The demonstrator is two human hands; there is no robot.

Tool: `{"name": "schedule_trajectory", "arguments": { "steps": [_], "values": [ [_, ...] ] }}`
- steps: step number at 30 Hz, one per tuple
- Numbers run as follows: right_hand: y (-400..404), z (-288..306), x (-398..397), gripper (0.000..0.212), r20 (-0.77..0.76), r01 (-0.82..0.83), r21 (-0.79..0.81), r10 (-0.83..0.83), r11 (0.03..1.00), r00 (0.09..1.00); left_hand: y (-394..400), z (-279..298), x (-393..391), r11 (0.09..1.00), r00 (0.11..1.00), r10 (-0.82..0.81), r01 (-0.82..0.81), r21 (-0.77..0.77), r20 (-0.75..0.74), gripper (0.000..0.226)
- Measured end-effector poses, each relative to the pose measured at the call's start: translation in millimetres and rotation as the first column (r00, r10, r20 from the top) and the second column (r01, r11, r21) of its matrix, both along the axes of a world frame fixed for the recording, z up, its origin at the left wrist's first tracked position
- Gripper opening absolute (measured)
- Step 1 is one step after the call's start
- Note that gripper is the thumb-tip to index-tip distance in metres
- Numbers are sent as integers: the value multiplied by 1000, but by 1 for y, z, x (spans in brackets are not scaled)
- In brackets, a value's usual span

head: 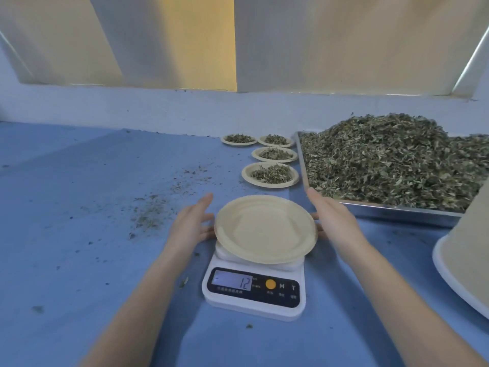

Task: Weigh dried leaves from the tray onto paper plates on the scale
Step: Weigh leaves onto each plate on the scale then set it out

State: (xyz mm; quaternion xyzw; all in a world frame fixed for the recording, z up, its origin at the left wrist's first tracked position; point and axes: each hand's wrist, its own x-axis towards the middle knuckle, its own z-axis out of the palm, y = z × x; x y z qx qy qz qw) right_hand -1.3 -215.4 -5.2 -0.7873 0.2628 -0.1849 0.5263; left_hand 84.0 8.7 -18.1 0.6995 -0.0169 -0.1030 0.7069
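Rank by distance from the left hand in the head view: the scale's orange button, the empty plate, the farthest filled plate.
1. Empty plate, just right of the left hand.
2. Orange button, lower right, on the scale front.
3. Farthest filled plate, back by the wall.

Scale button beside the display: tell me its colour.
Orange-yellow, a round button on the scale's dark panel; head view shows it.

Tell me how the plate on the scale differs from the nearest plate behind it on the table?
The plate on the scale is empty; the nearest plate behind it holds a small heap of dried leaves. The first sits raised on the white scale, the second lies on the blue table. The left hand and right hand flank the first; nothing touches the second. Both look like the same pale paper plates.
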Motion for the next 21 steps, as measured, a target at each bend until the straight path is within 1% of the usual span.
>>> {"name": "schedule_trajectory", "arguments": {
  "steps": [2,5,7,8,12,15,18,20,21],
  "values": [
    [2,1,-3,58,22,-11,52,10,999,1000,4,-1,0,998,999,27,-26,-56,16,56],
    [7,3,-8,53,45,-48,45,46,998,998,5,-4,0,996,998,44,-40,-75,47,63],
    [9,4,-11,63,58,-61,43,59,997,997,5,-7,0,996,997,41,-36,-81,66,65],
    [9,5,-11,63,61,-69,48,66,996,996,5,-7,0,996,996,38,-31,-86,78,67],
    [10,6,-12,57,47,-88,68,85,994,995,6,-5,-3,995,990,18,-4,-103,137,94],
    [8,5,-11,60,44,-106,71,103,992,994,6,-2,-8,994,987,12,6,-112,163,101],
    [2,6,-11,76,20,-180,116,178,977,984,6,0,-11,995,983,-9,27,-99,183,93],
    [-5,8,-14,86,10,-285,161,288,945,958,6,-1,-12,994,979,-34,53,-91,199,81],
    [-8,8,-15,96,8,-340,178,344,923,939,6,-1,-13,995,976,-44,62,-78,214,76]
  ]
}}
